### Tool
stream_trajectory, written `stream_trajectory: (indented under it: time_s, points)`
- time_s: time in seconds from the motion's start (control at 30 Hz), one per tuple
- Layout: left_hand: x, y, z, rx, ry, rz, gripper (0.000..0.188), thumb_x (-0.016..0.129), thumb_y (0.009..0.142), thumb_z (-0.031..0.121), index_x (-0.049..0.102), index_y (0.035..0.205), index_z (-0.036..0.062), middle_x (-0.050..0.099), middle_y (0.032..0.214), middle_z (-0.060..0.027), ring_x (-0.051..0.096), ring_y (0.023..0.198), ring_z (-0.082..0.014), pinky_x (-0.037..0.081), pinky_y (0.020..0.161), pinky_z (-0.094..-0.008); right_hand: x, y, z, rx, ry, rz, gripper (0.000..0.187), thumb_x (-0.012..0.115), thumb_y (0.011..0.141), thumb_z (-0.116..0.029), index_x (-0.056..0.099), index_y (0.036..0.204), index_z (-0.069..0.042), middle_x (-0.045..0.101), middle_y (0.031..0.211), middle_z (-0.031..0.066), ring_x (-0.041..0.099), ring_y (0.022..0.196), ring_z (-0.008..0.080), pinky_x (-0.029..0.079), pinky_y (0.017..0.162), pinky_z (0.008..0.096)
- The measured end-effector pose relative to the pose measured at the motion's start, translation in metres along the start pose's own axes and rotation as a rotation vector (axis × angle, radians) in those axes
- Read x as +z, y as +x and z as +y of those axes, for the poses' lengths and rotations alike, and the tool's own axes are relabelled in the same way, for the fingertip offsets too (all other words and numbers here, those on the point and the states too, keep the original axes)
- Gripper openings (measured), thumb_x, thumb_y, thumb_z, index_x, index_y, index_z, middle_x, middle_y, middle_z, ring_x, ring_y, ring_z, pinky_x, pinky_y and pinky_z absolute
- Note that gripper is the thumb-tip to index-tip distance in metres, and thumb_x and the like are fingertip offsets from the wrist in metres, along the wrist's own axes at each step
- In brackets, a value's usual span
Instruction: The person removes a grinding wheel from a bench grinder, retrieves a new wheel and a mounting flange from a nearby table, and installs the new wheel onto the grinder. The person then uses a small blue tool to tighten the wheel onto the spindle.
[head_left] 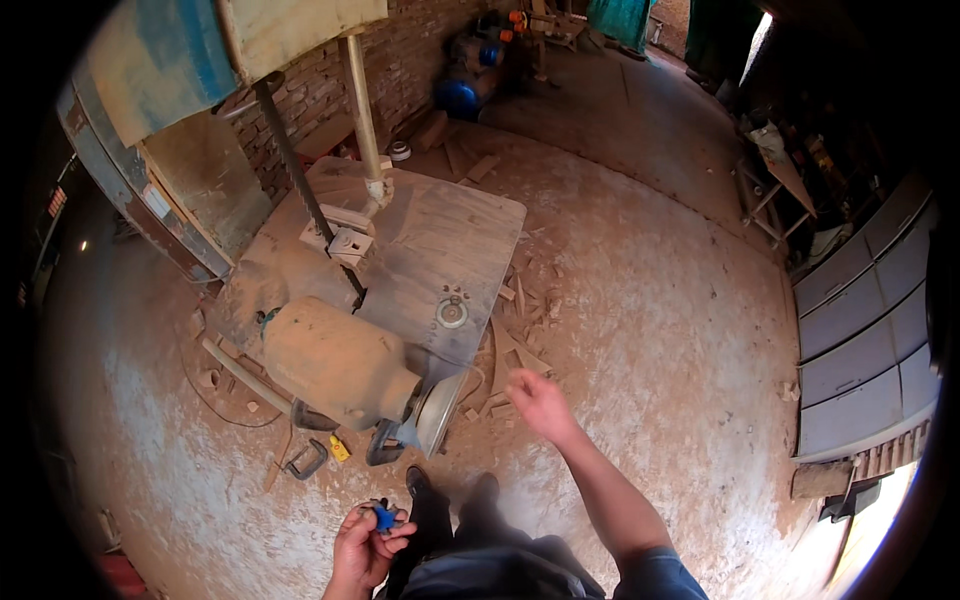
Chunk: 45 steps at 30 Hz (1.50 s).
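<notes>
My left hand (368,546) is low in the view, its fingers closed round a small blue and black object (384,517) whose kind I cannot make out. My right hand (540,404) is raised just right of the saw table's near corner, its fingers curled together. Whether it pinches anything is hidden. In front of me stands a bandsaw with a dusty table (440,240). Its dark toothed blade (300,180) runs down into the table. A dust-covered motor (335,358) lies on the near side, beside a pale metal disc (438,415).
A yellow bottle (340,448) and a dark clamp (306,459) lie on the floor near my feet. Wood offcuts (515,350) are scattered by the table's right edge. Grey cabinets (860,330) line the right side. A blue tank machine (460,95) stands by the brick wall.
</notes>
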<state>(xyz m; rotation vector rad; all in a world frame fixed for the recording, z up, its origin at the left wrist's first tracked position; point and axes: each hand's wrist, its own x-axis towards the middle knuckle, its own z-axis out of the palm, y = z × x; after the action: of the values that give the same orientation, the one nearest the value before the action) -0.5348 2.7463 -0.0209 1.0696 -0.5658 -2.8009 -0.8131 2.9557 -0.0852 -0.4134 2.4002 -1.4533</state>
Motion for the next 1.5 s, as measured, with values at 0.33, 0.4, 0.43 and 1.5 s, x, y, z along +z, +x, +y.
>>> stream_trajectory:
  time_s: [0.33,0.4,0.43,1.5]
  points:
    - [-0.028,-0.034,0.004,0.305,0.103,0.200,0.024,0.059,0.089,0.018,0.053,0.106,0.0036,0.062,0.089,-0.0226,0.068,0.073,-0.0355,0.060,0.057,-0.0360,0.042,0.139,-0.031,-0.411,-0.576,-0.041,0.038,0.060,0.082,-0.016,0.055,0.120,-0.010,0.053,0.122,0.0124,0.051,0.113,0.0318,0.046,0.091,0.0414]
    - [-0.033,-0.041,0.002,0.364,0.066,0.243,0.022,0.058,0.089,0.018,0.053,0.104,0.0021,0.062,0.087,-0.0206,0.067,0.070,-0.0332,0.060,0.057,-0.0342,0.047,0.152,-0.036,-0.391,-0.669,-0.118,0.041,0.058,0.082,-0.016,0.054,0.122,-0.011,0.050,0.125,0.0114,0.048,0.116,0.0325,0.045,0.092,0.0420]
    - [-0.035,-0.045,0.002,0.377,0.043,0.275,0.022,0.058,0.089,0.018,0.053,0.103,0.0021,0.062,0.087,-0.0199,0.067,0.070,-0.0320,0.060,0.058,-0.0345,0.048,0.157,-0.044,-0.376,-0.709,-0.183,0.042,0.058,0.082,-0.016,0.053,0.123,-0.012,0.049,0.125,0.0114,0.048,0.116,0.0331,0.045,0.092,0.0421]
    - [-0.035,-0.022,0.010,0.457,0.045,0.316,0.016,0.061,0.086,0.013,0.056,0.098,0.0029,0.063,0.093,-0.0131,0.062,0.087,-0.0261,0.057,0.071,-0.0398,0.045,0.156,-0.009,-0.068,-0.135,-0.038,0.034,0.063,0.080,-0.024,0.056,0.105,-0.002,0.062,0.100,0.0239,0.060,0.094,0.0379,0.048,0.079,0.0425]
